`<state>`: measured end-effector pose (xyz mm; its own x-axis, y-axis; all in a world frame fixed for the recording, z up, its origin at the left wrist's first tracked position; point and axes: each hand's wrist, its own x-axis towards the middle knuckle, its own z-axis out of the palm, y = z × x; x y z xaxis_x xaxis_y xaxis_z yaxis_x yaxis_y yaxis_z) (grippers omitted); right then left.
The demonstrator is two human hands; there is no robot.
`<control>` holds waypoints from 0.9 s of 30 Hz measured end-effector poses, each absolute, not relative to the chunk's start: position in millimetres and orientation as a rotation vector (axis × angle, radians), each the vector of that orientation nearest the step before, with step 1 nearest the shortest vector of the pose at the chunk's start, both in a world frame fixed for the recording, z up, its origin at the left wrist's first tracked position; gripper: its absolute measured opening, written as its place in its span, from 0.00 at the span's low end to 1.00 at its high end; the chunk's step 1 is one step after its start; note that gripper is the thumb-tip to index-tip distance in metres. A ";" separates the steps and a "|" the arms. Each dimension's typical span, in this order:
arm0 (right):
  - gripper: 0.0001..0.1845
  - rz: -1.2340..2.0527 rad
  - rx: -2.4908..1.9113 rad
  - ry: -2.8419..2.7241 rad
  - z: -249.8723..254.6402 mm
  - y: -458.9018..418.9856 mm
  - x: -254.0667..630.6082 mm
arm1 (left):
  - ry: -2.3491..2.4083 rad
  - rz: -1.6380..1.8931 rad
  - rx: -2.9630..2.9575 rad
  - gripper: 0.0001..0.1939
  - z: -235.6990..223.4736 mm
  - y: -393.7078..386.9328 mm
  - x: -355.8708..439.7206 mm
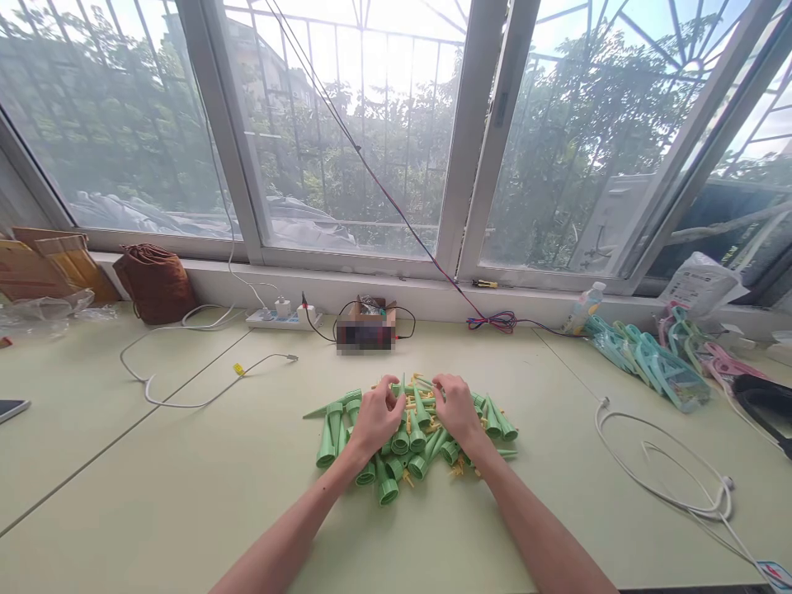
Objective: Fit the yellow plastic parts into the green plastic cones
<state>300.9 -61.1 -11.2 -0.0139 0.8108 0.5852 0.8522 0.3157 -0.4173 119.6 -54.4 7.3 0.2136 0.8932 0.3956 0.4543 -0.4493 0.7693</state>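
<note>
Green hollow plastic cones (387, 492) lie in a loose pile on the table, with small yellow plastic pieces (458, 469) scattered among them. At the pile's back left, my left hand (379, 415) has its fingers curled in a pinch against a slim green cone (403, 386) whose tip points up. My right hand (458, 412) is over the right part of the heap. Its fingers are bent and drawn together close to yellow bits, and what lies between the fingertips is too small to make out. Both hands partly cover the cones beneath them.
Behind the pile are a small cardboard box (371, 310) and a power strip (285, 319) with plugs. A brown drawstring bag (154, 283) stands at left. White cables (656, 495) lie on both sides. Bagged teal items (656, 367) and a bottle (585, 307) are at right.
</note>
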 end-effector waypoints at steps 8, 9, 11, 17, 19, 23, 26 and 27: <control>0.15 -0.077 -1.576 -1.877 -12.6 -62.3 301.6 | 1.347 1.049 2.150 0.12 5.2 -55.2 118.1; 0.16 -0.081 -1.578 -1.876 -12.6 -62.4 301.8 | 1.351 1.044 2.165 0.13 5.2 -55.8 118.2; 0.17 -0.091 -1.582 -1.872 -12.9 -62.2 302.5 | 1.349 1.039 2.185 0.16 5.0 -56.9 118.6; 0.16 -0.104 -1.596 -1.863 -16.4 -59.6 304.5 | 1.362 1.048 2.222 0.17 6.0 -57.1 119.0; 0.16 -0.098 -1.604 -1.863 -17.0 -59.0 304.6 | 1.376 1.066 2.217 0.17 6.8 -56.6 118.3; 0.12 -0.063 -1.580 -1.891 -15.6 -59.9 303.0 | 1.394 1.130 2.203 0.17 8.3 -55.6 117.2; 0.11 -0.054 -1.556 -1.928 -13.5 -62.0 300.7 | 1.393 1.166 2.207 0.17 10.0 -55.6 117.2; 0.12 -0.056 -1.552 -1.943 -12.9 -62.6 300.0 | 1.392 1.178 2.206 0.17 10.7 -55.9 117.2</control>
<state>300.0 -62.6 -12.9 -0.0950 0.8605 0.5005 0.8880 0.3005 -0.3482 117.2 -55.9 10.7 0.2041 0.8488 0.4877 0.6215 -0.4972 0.6054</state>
